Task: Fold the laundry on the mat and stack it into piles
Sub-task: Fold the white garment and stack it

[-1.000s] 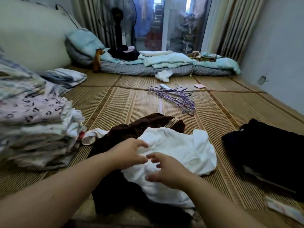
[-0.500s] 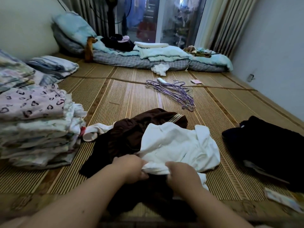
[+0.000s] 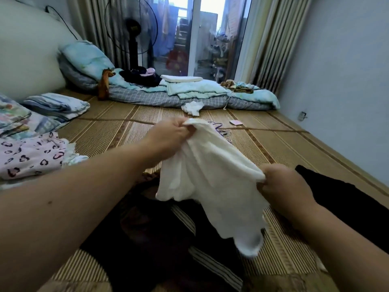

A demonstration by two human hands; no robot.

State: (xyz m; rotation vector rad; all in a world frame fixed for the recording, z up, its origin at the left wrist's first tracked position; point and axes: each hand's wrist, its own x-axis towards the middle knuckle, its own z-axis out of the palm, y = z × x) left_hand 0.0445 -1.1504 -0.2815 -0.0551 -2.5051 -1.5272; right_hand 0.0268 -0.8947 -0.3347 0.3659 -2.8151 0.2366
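Both hands pinch one white garment (image 3: 210, 178) in the air over the mat (image 3: 273, 144): left hand (image 3: 168, 137) top edge, right hand (image 3: 282, 184) side edge. One brown garment (image 3: 151, 232) lies below it; one folded stack (image 3: 29, 152) sits left.

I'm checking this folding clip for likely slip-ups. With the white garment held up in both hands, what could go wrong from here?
1. The white garment is pinched only at its upper edge by the left hand and right hand; it hangs bunched, so the fold may come out crooked.
2. Its lower end dangles over the dark brown clothing and could snag or drag that.
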